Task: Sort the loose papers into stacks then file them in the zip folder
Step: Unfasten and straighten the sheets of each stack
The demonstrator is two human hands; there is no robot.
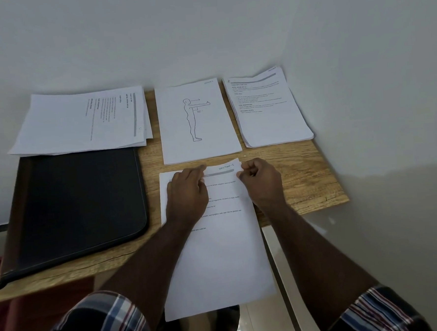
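A near stack of printed papers [225,254] lies in front of me, hanging over the table's front edge. My left hand [187,195] rests flat on its upper left part. My right hand [260,179] pinches the top sheet's upper right corner, which is lifted a little. Beyond it lies a stack topped by a drawing of a standing figure [196,120]. A thick text stack [267,108] sits at the back right. Another stack, turned sideways [81,121], lies at the back left. The black zip folder [76,207] lies closed on the left.
The small wooden table [302,175] stands against a white wall. Its right and front edges are close to my hands. Tiled floor shows below on the right, and a dark red surface at the lower left.
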